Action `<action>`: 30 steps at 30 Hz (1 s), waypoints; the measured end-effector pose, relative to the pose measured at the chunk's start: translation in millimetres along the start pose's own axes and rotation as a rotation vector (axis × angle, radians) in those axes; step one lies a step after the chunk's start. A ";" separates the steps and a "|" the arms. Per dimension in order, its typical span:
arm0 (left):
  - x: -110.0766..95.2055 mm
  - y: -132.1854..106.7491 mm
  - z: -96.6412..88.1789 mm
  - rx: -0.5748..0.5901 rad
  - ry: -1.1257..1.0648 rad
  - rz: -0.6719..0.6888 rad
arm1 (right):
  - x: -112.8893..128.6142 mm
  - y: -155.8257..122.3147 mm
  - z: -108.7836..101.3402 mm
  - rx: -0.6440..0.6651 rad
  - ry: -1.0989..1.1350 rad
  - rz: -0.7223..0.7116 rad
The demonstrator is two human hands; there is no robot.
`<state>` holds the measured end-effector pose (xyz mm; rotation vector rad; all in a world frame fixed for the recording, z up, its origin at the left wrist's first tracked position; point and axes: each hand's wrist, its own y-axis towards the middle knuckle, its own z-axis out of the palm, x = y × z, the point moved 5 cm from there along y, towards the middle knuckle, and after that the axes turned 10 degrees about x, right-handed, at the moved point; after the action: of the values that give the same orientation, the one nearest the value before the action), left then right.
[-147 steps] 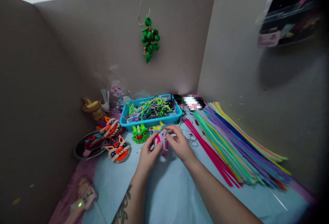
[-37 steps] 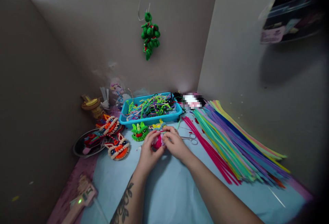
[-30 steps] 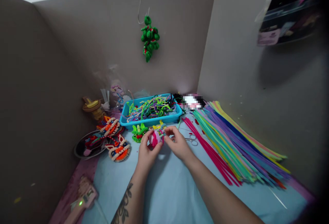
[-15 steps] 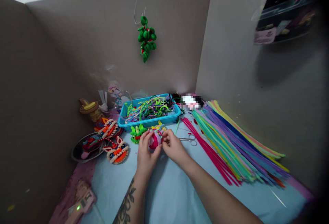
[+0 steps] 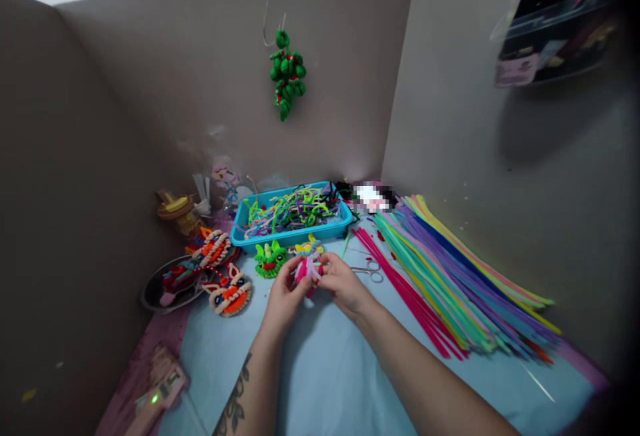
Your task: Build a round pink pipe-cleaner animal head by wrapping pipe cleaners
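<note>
A small pink and lilac pipe-cleaner figure (image 5: 309, 269) is held up between both hands, above the blue table cover. My left hand (image 5: 287, 286) is closed on its left side, thumb in front. From the right, my right hand (image 5: 340, 281) pinches it with thumb and fingers. Just behind the hands sit a green pipe-cleaner creature (image 5: 270, 261) with eyes and a yellow and blue piece (image 5: 309, 247), partly hidden. Scissors (image 5: 371, 271) lie to the right of my right hand.
Behind stands a blue tray (image 5: 295, 239) full of pipe-cleaner offcuts. Long coloured pipe cleaners (image 5: 460, 283) spread at right. Orange and cream creatures (image 5: 231, 295) and a dark dish (image 5: 155, 289) are at left, a glue gun (image 5: 167, 386) near front left. A green ornament (image 5: 287, 76) hangs above.
The pink figure has been turned in my hands, so more lilac strands face me. Both hands have shifted slightly, the right one now reaching further over the front of it.
</note>
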<state>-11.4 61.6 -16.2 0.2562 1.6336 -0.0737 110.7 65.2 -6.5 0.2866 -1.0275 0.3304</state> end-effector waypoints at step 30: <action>-24.0 -9.7 2.6 -0.038 0.355 0.241 | 17.6 -5.9 -19.1 -0.279 -0.583 -0.277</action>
<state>-9.5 48.8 6.3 0.4549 1.9408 0.1971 136.3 69.5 -0.9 0.2740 -1.5674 -0.1634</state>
